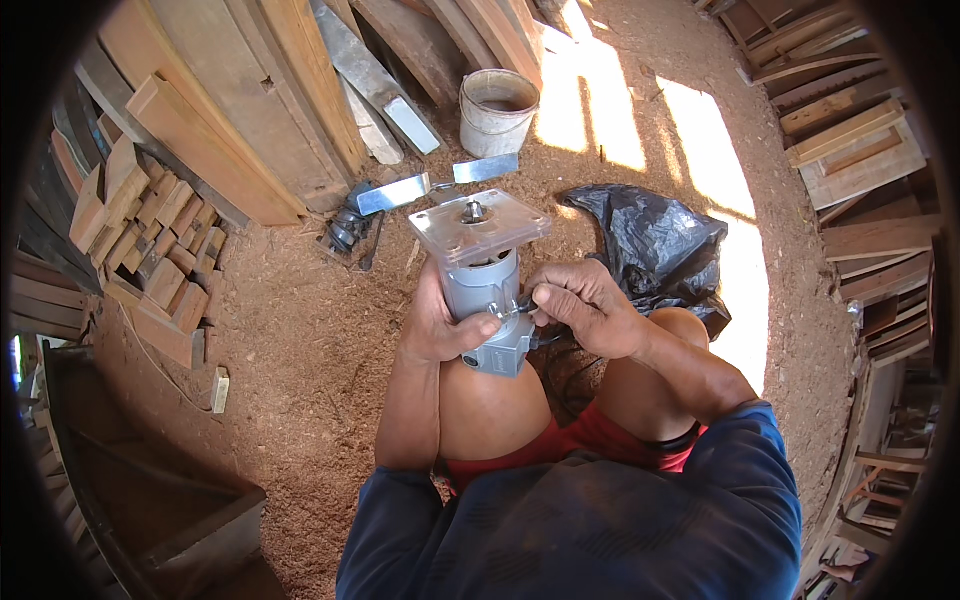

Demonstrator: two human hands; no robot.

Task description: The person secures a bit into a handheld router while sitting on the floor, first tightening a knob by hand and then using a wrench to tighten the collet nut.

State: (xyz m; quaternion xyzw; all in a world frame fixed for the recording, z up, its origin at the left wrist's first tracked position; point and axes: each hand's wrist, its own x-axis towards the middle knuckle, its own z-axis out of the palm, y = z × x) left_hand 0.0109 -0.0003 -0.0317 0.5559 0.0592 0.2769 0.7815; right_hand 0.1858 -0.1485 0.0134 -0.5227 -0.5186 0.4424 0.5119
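Note:
A grey trim router (484, 292) stands base-up above my thighs, its clear square base plate (445, 228) on top and a metal collet (474, 211) in the plate's middle. My left hand (437, 322) is wrapped round the body from the left, its thumb across the front. At the router's right side, my right hand (592, 312) is closed, thumb and forefinger pinching a small dark part beside the metal clamp (510, 308). Fingers partly cover that part, so its kind is unclear. A dark cord (550, 341) shows below the right hand.
A crumpled black plastic bag (660, 240) lies right of the router. Ahead are a whitish bucket (497, 128), shiny metal-like pieces (393, 195) and a dark tool (347, 228). Stacked wood blocks (165, 235) stand left, and wooden pieces (865, 165) line the right. Sawdust covers the floor.

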